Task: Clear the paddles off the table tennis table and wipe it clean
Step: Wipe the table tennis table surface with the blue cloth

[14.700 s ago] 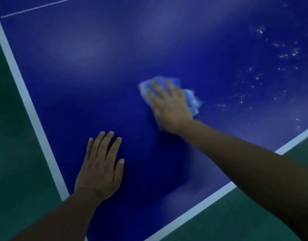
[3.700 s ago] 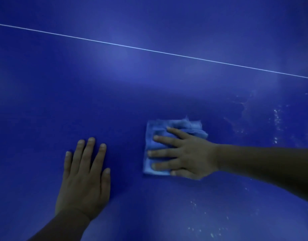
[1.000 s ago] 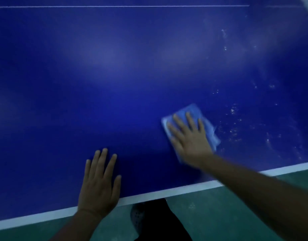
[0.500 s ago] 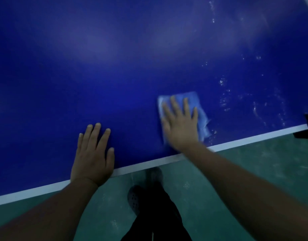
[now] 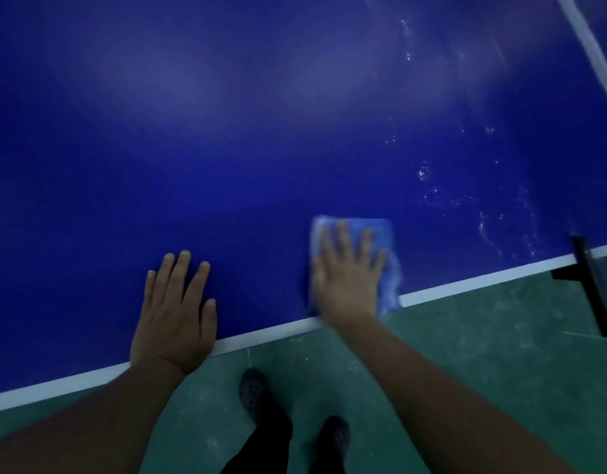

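Fingers flat on cloth — specks beyond

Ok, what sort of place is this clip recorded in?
Probably an indoor sports hall or games room. A blue table tennis table with a white edge line fills the view, a black net clamp sits at its edge, and the floor is green, like court flooring.

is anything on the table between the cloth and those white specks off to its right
Nothing visible does. The right hand presses the blue cloth flat at the table's near edge, and only bare blue surface lies between it and the white specks to its right. The black bracket sits farther right, beyond them. No paddles show.
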Demonstrator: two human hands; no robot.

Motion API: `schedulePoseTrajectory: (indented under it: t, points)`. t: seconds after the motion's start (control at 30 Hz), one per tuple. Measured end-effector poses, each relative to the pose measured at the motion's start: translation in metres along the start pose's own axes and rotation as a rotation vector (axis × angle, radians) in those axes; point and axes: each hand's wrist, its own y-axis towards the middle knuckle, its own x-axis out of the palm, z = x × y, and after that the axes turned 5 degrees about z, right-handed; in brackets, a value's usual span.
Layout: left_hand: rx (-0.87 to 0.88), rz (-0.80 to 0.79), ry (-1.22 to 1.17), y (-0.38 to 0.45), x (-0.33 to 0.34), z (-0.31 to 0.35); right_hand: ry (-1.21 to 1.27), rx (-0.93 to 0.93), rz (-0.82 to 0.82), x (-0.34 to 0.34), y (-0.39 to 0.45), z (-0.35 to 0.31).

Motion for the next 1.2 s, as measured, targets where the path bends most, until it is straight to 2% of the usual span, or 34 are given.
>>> schedulePoseTrajectory:
  t: [0.03,0.07,0.1,0.13,0.17,0.2,0.27,0.3,0.33,0.37,0.4,0.47,0.53,0.57,0.6,0.67,0.73,0.8,0.87,0.93,1.0,1.07,1.1,1.13,1.2]
  points:
    - [-0.003,-0.004,0.001,0.0,-0.001,0.0,-0.004,-0.233,-0.045,0.001,-0.016,-0.004]
    - [-0.005,-0.005,0.003,0.0,-0.002,0.001,-0.004,-0.374,-0.079,-0.003,-0.019,0.008]
    - [-0.004,-0.003,0.004,0.001,-0.002,0.001,-0.01,-0.407,-0.081,-0.008,-0.01,0.035]
    - [-0.003,-0.003,0.006,0.001,-0.003,0.002,-0.062,-0.342,-0.042,-0.01,0.003,0.068]
    - [-0.004,-0.007,0.007,0.001,-0.002,0.001,-0.115,-0.198,-0.007,-0.012,0.018,0.103]
    - [-0.006,-0.011,0.006,0.002,-0.002,0.001,-0.119,0.035,-0.034,-0.019,0.033,0.134]
    - [-0.006,-0.009,0.014,0.001,-0.002,0.002,0.034,0.537,-0.051,-0.036,0.05,0.165]
    - [-0.002,-0.007,0.022,0.001,-0.002,0.002,0.098,0.691,-0.013,-0.038,0.053,0.16]
    - [0.002,-0.004,0.028,0.001,-0.002,0.003,0.119,0.737,0.009,-0.038,0.053,0.142]
    - [0.002,-0.002,0.03,0.002,-0.002,0.003,0.112,0.686,-0.003,-0.033,0.051,0.115]
    - [0.003,-0.004,0.031,0.002,-0.002,0.002,0.088,0.544,0.01,-0.025,0.044,0.086]
    - [-0.001,-0.005,0.027,0.001,-0.001,0.002,0.044,0.1,0.022,-0.013,0.013,0.027]
    - [-0.007,0.0,0.031,0.001,-0.001,0.002,-0.008,-0.353,-0.041,-0.006,-0.016,0.011]
    - [-0.004,0.0,0.033,0.001,-0.001,0.003,-0.002,-0.45,-0.067,-0.009,-0.011,0.024]
    - [-0.004,0.002,0.031,0.001,-0.001,0.003,-0.014,-0.43,-0.045,-0.012,0.0,0.044]
    - [-0.004,0.007,0.031,0.001,-0.001,0.001,-0.072,-0.158,-0.007,-0.015,0.028,0.094]
    - [-0.001,0.01,0.038,0.002,-0.001,0.002,-0.015,0.245,-0.038,-0.025,0.051,0.134]
    - [-0.001,0.019,0.043,0.001,0.0,0.002,0.082,0.538,-0.009,-0.033,0.062,0.136]
    - [0.0,0.026,0.04,0.0,0.001,0.002,0.112,0.637,-0.002,-0.029,0.066,0.101]
    - [0.005,0.031,0.05,0.001,0.001,0.003,0.05,0.437,-0.04,-0.019,0.055,0.048]
    - [0.008,0.042,0.064,0.0,0.001,0.005,0.025,0.007,-0.067,-0.01,0.023,-0.003]
    - [0.012,0.047,0.075,0.0,0.001,0.005,0.014,-0.348,-0.092,-0.008,-0.001,-0.018]
    - [0.016,0.045,0.079,0.0,0.001,0.005,0.019,-0.41,-0.085,-0.01,-0.003,-0.008]
    - [0.017,0.043,0.083,0.0,0.001,0.005,0.006,-0.396,-0.09,-0.011,0.0,0.009]
    - [0.013,0.044,0.09,0.0,-0.001,0.005,-0.058,-0.267,-0.089,-0.013,0.008,0.055]
